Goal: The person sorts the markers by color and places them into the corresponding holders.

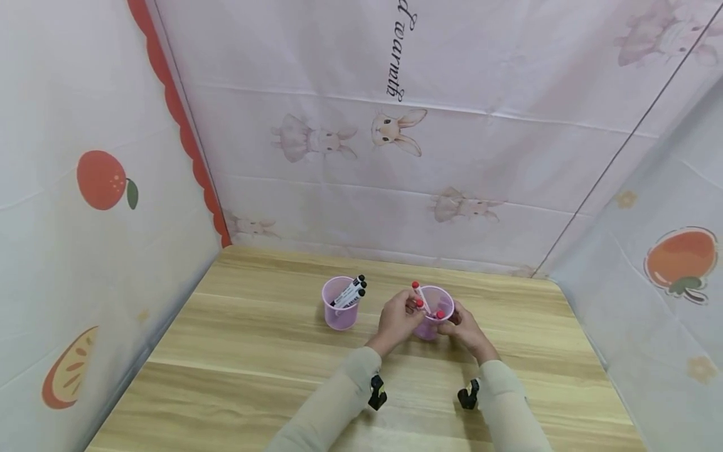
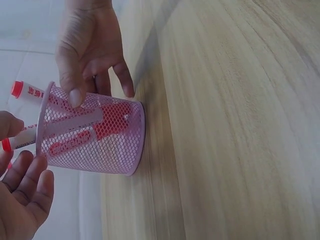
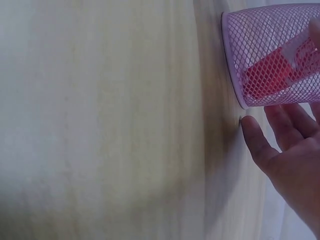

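In the head view, a pink mesh pen cup (image 1: 427, 331) stands upright on the table with red-capped markers in it. My left hand (image 1: 397, 319) is at its left rim and pinches a red-capped marker (image 2: 25, 137) near the cap, the marker's lower part inside the cup. My right hand (image 1: 470, 331) holds the cup from the right, thumb (image 2: 72, 82) on the mesh and the other fingers partly hidden behind it. Another red-capped marker (image 1: 421, 296) leans out over the far rim. Through the mesh in the right wrist view show red marker ends (image 3: 270, 72).
A second pink pen cup (image 1: 341, 318) stands to the left, holding black-capped markers (image 1: 351, 294). Both cups are on a wood-grain table (image 1: 254, 351). Printed cloth walls (image 1: 350, 207) close in the back and both sides.
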A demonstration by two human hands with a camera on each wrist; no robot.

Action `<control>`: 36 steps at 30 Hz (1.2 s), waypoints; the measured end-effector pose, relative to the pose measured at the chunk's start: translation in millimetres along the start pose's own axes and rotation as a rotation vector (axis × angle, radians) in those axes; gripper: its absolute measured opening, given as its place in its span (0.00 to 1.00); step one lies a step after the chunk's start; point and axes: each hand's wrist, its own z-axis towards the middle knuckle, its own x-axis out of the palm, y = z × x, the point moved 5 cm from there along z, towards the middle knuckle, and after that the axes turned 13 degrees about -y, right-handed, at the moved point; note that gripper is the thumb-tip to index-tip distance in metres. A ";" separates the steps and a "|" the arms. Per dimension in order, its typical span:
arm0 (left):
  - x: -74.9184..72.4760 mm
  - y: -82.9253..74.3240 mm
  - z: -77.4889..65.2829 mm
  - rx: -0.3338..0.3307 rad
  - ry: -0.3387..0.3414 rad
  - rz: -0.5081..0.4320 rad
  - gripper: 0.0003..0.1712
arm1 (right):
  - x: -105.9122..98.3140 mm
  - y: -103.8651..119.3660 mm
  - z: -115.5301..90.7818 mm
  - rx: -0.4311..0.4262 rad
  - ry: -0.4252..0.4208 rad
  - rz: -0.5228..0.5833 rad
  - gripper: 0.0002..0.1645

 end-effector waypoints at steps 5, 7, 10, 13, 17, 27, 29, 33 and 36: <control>-3.5 3.2 -0.3 -0.006 -0.013 -0.003 0.16 | 0.6 3.6 -3.0 -0.016 -0.008 0.004 0.45; -3.8 4.0 -0.3 0.007 -0.018 -0.011 0.17 | 0.2 4.3 -3.8 -0.013 -0.011 0.012 0.44; -5.0 5.6 -1.1 0.019 -0.022 -0.016 0.18 | 0.2 4.8 -6.6 -0.009 -0.017 0.004 0.43; -6.8 7.5 -3.1 0.013 -0.020 -0.018 0.19 | -0.8 5.5 -11.3 -0.026 -0.033 -0.028 0.42; -10.1 9.1 -5.6 -0.008 -0.014 -0.018 0.21 | -2.7 6.9 -17.8 -0.054 -0.071 -0.068 0.39; -20.7 1.1 -9.2 0.048 0.037 0.120 0.19 | -9.6 21.0 -30.6 0.006 -0.128 -0.208 0.38; -27.1 -3.6 -10.1 0.100 0.057 0.185 0.18 | -10.6 26.9 -33.2 -0.014 -0.166 -0.302 0.35; -43.4 -13.4 -11.6 0.171 0.076 0.288 0.15 | -11.1 41.8 -38.9 -0.070 -0.265 -0.453 0.26; -55.7 -17.5 -12.5 0.189 0.073 0.313 0.13 | -11.0 54.7 -44.6 -0.114 -0.344 -0.517 0.21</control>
